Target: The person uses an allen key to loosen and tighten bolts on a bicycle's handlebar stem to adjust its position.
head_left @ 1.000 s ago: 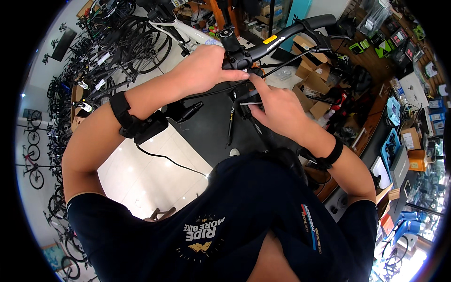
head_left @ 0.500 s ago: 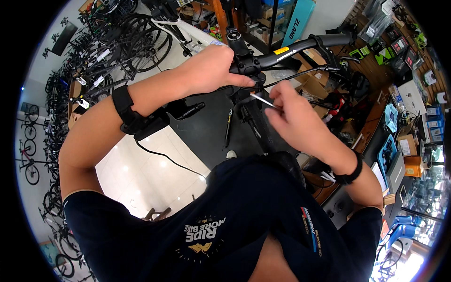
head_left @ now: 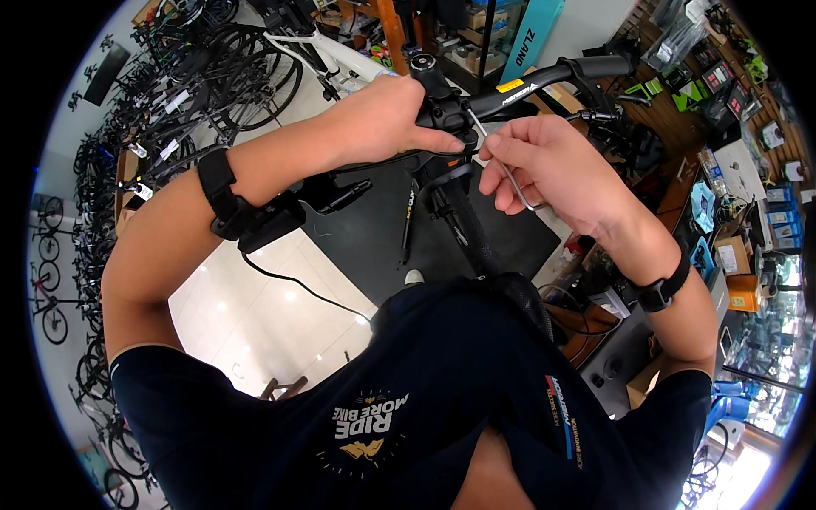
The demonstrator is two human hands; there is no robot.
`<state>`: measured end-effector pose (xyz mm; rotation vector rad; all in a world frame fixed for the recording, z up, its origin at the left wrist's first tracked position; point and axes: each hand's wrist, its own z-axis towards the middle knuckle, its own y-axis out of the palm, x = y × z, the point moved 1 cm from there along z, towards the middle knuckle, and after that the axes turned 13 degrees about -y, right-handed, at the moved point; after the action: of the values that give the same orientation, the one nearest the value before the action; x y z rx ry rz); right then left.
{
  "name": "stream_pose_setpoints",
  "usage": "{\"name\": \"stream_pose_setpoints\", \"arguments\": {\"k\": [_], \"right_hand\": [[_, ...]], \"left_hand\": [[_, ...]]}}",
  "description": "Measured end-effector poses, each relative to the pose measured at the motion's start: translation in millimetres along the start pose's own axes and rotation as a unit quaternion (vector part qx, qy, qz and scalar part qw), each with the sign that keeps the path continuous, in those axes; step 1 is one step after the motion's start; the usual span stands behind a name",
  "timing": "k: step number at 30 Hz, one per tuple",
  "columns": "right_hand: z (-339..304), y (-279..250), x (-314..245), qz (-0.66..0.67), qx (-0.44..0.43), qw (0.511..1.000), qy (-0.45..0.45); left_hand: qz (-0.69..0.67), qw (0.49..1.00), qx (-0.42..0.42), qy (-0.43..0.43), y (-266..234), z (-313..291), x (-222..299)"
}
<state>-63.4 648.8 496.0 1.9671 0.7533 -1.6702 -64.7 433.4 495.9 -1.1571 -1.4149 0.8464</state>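
My left hand (head_left: 387, 119) is closed around the black handlebar (head_left: 501, 101) of a bicycle, just left of the stem (head_left: 442, 110), its thumb lying along the stem's near side. The bar inside that fist is hidden. In my right hand (head_left: 544, 166) is a thin silver L-shaped hex key (head_left: 515, 183), pinched between thumb and fingers with the palm turned partly up. Its long end reaches up to the stem clamp, around the bolts; whether it sits in a bolt I cannot tell. The short bent end shows below my fingers.
The front tyre (head_left: 463, 221) stands below the stem on a dark mat (head_left: 357, 225). A white bicycle frame (head_left: 327, 53) is at the back left, near rows of parked bikes. Boxes, tools and a workbench (head_left: 612, 361) line the right side. A black cable (head_left: 297, 280) hangs below my left wrist.
My right hand has turned palm-up, and the hex key has come from below the stem up to its clamp. My left hand keeps its hold on the bar.
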Motion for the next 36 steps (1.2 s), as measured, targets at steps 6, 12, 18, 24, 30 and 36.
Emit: {"name": "stream_pose_setpoints", "arguments": {"k": [6, 12, 18, 24, 30, 36], "right_hand": [[7.2, 4.8, 3.3, 0.015, 0.019, 0.999, 0.024], [5.6, 5.9, -1.0, 0.051, 0.027, 0.998, 0.039], [7.3, 7.4, -3.3, 0.052, 0.033, 0.997, 0.037], [7.4, 12.1, -2.0, 0.061, 0.050, 0.996, 0.039], [9.1, 15.1, 3.6, 0.217, 0.083, 0.970, 0.076], [10.8, 7.3, 3.4, 0.229, 0.062, 0.968, 0.078]], "left_hand": [[-0.007, 1.000, -0.013, -0.004, 3.5, 5.7, -4.9], [-0.009, 0.999, -0.034, -0.021, 4.5, 8.0, -4.8], [-0.010, 0.999, -0.034, -0.019, 4.1, 6.9, -5.6], [-0.027, 1.000, 0.002, 0.014, 4.7, 7.3, -6.5], [-0.025, 1.000, -0.001, 0.001, 1.9, 4.9, -5.6], [-0.004, 1.000, -0.008, 0.013, 4.1, 10.3, -7.8]]}}
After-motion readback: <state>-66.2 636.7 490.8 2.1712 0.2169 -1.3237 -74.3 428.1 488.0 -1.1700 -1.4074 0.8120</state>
